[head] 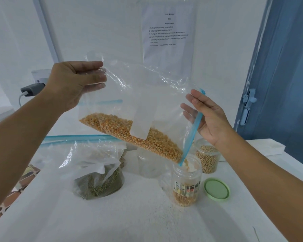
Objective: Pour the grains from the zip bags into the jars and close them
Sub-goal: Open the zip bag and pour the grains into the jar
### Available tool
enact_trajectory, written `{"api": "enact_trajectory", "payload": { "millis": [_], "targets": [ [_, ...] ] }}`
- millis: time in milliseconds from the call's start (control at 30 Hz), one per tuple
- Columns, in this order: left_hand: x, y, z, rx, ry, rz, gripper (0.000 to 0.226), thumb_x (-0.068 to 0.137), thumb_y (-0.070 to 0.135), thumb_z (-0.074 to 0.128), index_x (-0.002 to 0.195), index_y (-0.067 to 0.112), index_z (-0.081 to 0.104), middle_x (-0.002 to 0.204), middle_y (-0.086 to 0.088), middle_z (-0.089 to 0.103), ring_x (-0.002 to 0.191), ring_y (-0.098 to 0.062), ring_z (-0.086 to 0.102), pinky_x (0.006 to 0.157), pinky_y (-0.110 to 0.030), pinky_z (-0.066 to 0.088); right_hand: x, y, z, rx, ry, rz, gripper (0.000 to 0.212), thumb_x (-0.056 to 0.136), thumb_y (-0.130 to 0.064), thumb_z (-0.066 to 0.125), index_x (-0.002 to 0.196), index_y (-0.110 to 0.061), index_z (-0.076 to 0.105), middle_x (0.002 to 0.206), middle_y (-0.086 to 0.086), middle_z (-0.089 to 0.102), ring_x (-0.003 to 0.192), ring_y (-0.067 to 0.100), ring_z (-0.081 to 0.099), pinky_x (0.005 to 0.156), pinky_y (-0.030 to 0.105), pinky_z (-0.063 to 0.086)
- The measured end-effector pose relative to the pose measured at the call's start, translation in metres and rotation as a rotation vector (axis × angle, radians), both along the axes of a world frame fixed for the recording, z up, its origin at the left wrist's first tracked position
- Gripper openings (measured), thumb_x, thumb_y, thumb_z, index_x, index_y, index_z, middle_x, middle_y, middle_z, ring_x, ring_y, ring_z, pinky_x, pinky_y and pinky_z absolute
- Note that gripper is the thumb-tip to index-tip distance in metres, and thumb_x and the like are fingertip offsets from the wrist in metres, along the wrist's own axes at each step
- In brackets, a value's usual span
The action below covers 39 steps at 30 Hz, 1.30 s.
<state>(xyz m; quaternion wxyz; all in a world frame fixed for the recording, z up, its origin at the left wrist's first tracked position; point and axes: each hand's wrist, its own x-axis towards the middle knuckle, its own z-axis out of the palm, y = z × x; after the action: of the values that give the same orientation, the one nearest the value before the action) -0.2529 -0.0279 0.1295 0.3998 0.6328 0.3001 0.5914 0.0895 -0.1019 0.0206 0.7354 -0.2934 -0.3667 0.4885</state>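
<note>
From the head camera, we hold the clear zip bag of orange corn kernels point(140, 137) tilted over the open clear plastic jar with a printed label point(186, 182). Our left hand point(73, 82) pinches the bag's raised bottom corner; our right hand point(208, 117), fingers spread, steadies the blue zip edge. Kernels cover only the jar's bottom. Its round green lid point(216, 189) lies beside it. The clear jar of pale beans point(207, 158) looks filled but lidless, and the clear bag of green grains point(98, 180) waits unpoured.
</note>
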Motion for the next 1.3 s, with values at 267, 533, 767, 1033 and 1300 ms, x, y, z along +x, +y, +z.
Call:
{"api": "enact_trajectory", "payload": {
  "millis": [267, 533, 767, 1033, 1300],
  "targets": [
    [-0.0003, 0.0017, 0.0026, 0.022, 0.01, 0.014, 0.03, 0.075, -0.002, 0.083, 0.103, 0.01, 0.08, 0.098, -0.012, 0.079, 0.096, -0.027, 0.076, 0.088, -0.037, 0.063, -0.0006, -0.0013, 0.0014, 0.005, 0.004, 0.003, 0.025, 0.097, -0.004, 0.066, 0.116, -0.016, 0.076, 0.122, 0.004, 0.076, 0.109, 0.03, 0.075, 0.097, 0.039, 0.06],
    [0.0024, 0.002, 0.0026, 0.013, -0.006, 0.014, 0.033, 0.076, -0.004, 0.082, 0.107, 0.006, 0.077, 0.096, -0.011, 0.079, 0.096, -0.025, 0.076, 0.089, -0.035, 0.062, 0.0011, -0.0006, 0.0006, 0.011, 0.004, 0.004, 0.025, 0.097, -0.004, 0.066, 0.117, -0.016, 0.075, 0.12, 0.003, 0.077, 0.109, 0.03, 0.075, 0.095, 0.038, 0.061],
    [0.0018, 0.0029, 0.001, -0.001, -0.003, 0.009, 0.035, 0.075, -0.003, 0.082, 0.109, 0.005, 0.077, 0.098, -0.011, 0.079, 0.098, -0.026, 0.076, 0.089, -0.035, 0.062, 0.0013, 0.0002, -0.0007, 0.004, 0.004, 0.004, 0.025, 0.097, -0.004, 0.066, 0.118, -0.015, 0.075, 0.121, 0.004, 0.076, 0.11, 0.031, 0.074, 0.096, 0.039, 0.06],
    [-0.0002, 0.0051, 0.0038, 0.01, 0.001, 0.012, 0.035, 0.077, -0.002, 0.082, 0.111, 0.005, 0.077, 0.1, -0.012, 0.079, 0.1, -0.027, 0.076, 0.089, -0.035, 0.062, -0.0001, -0.0002, 0.0023, 0.012, 0.003, 0.006, 0.026, 0.097, -0.004, 0.066, 0.118, -0.015, 0.074, 0.121, 0.004, 0.076, 0.11, 0.03, 0.075, 0.096, 0.039, 0.061],
    [-0.0011, 0.0057, 0.0042, 0.018, 0.007, 0.013, 0.041, 0.077, -0.002, 0.082, 0.118, 0.002, 0.074, 0.1, -0.012, 0.079, 0.1, -0.027, 0.076, 0.089, -0.035, 0.062, -0.0005, 0.0006, 0.0025, 0.015, 0.002, 0.011, 0.026, 0.096, -0.004, 0.066, 0.118, -0.015, 0.074, 0.12, 0.003, 0.077, 0.109, 0.03, 0.075, 0.094, 0.038, 0.061]
  ]
}}
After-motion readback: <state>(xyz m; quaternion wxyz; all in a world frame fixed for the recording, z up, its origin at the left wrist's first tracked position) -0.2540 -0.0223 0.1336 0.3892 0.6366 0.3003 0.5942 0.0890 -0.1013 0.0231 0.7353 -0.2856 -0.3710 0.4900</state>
